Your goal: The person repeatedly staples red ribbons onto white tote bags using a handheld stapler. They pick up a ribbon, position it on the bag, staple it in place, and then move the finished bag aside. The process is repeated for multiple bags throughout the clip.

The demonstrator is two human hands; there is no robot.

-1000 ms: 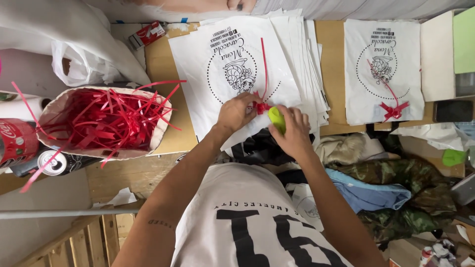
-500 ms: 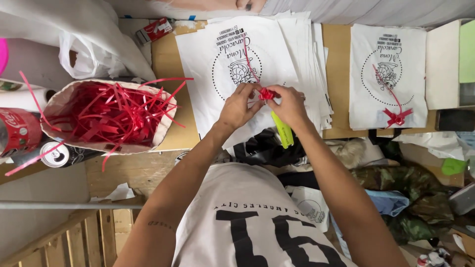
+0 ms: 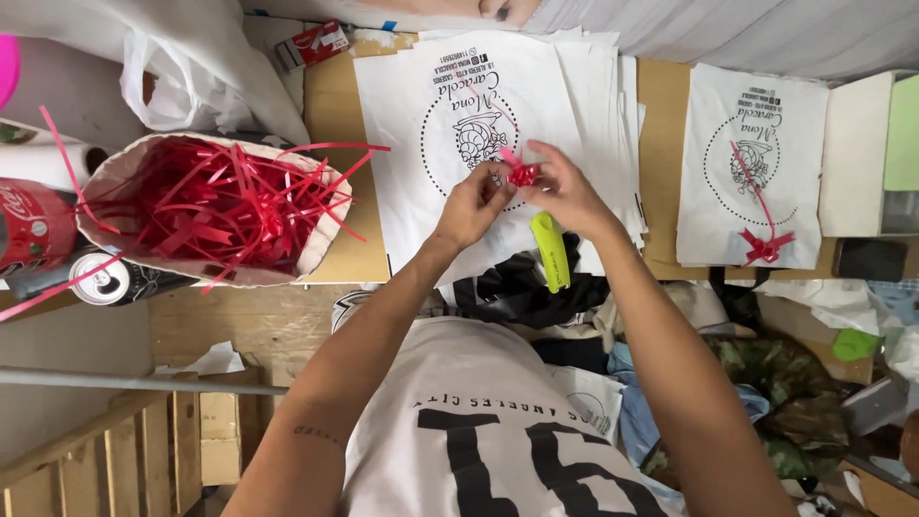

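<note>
Both hands meet over the middle of the desk, above the top sheet of a stack of white printed bags [image 3: 479,105]. The left hand [image 3: 471,206] has its fingers curled in, the tips pinched on a small red ribbon bow [image 3: 524,174]. The right hand [image 3: 567,191] is likewise closed to a pinch on the same bow from the other side, thumb and forefinger touching it. A yellow-green tool [image 3: 550,251] hangs below the right hand, toward the near edge of the desk; whether the hand grips it or it merely lies under the palm cannot be told. The bow sits on the printed round emblem of the top bag, near the stack's centre.

Open room: a bare strip of desk [image 3: 340,105] lies to the left of the stack, and a narrower strip to the right of it. Further right, toward the right edge, lies a single finished bag [image 3: 751,120] bearing a red ribbon tie [image 3: 764,247], well apart from the hands. At the left edge stands a paper bag of red ribbon strips [image 3: 206,206], its strands spilling over the rim. Beside it, off the desk's left edge, are a drinks can [image 3: 100,280] and a red bottle [image 3: 33,228]. A white plastic bag [image 3: 182,81] occupies the far left corner.
</note>
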